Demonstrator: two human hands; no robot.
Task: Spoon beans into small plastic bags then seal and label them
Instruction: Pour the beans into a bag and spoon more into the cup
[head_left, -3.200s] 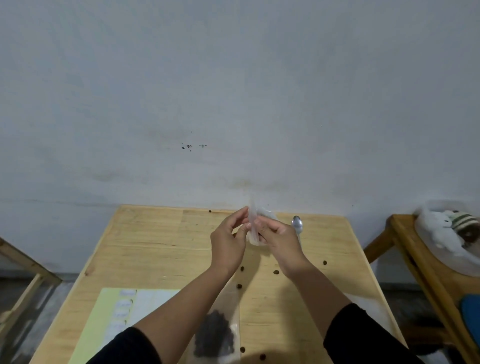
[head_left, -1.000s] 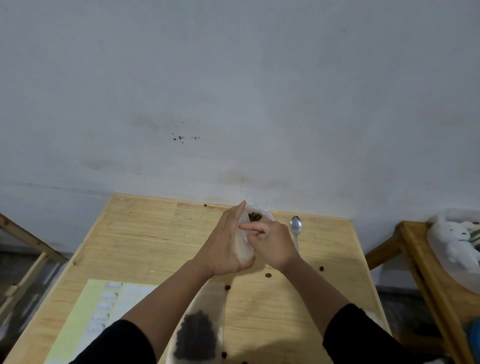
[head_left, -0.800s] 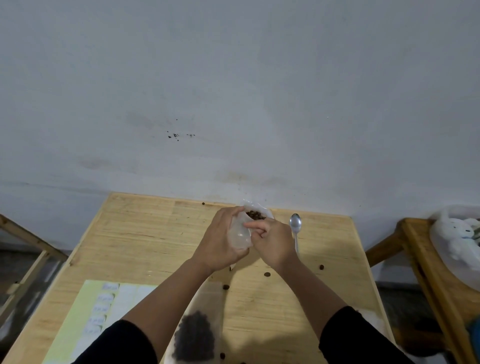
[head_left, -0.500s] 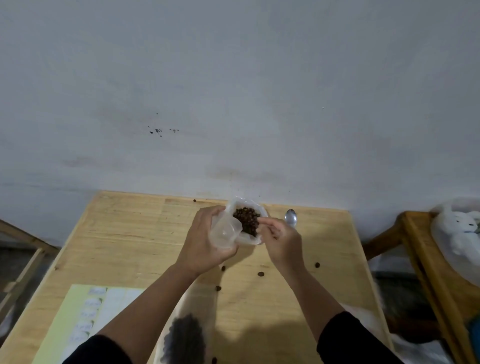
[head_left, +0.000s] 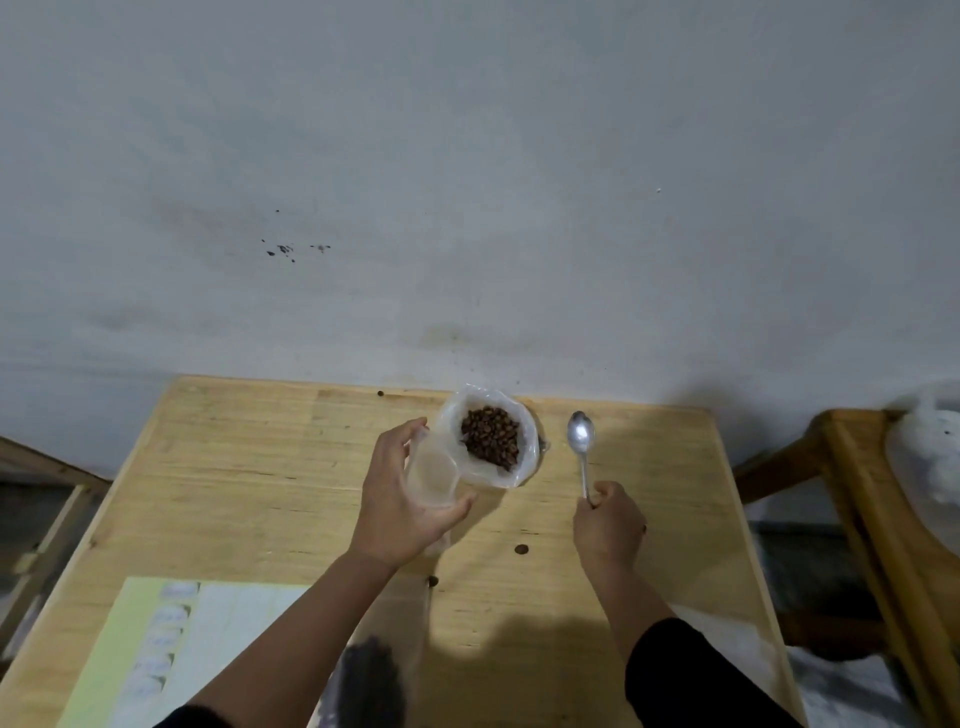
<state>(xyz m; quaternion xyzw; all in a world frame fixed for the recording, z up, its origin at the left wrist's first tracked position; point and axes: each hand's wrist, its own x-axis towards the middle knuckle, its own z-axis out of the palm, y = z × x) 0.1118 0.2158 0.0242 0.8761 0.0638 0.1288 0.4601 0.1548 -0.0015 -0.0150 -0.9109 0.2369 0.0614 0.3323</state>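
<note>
Left hand (head_left: 402, 499) curls around a small empty bag (head_left: 434, 475), holding its mouth open above the table (head_left: 249, 467). Right hand (head_left: 608, 527) grips the handle end of the spoon (head_left: 581, 439), whose bowl points toward the wall. Beans (head_left: 491, 436) sit in an open bag at the table's far edge, between small bag and spoon. Label sheet (head_left: 171, 649) lies near left; stray beans dot the wood.

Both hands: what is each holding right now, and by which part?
Left hand grips the small clear plastic bag around its open mouth. Right hand pinches the silver metal spoon by its handle end.
</note>
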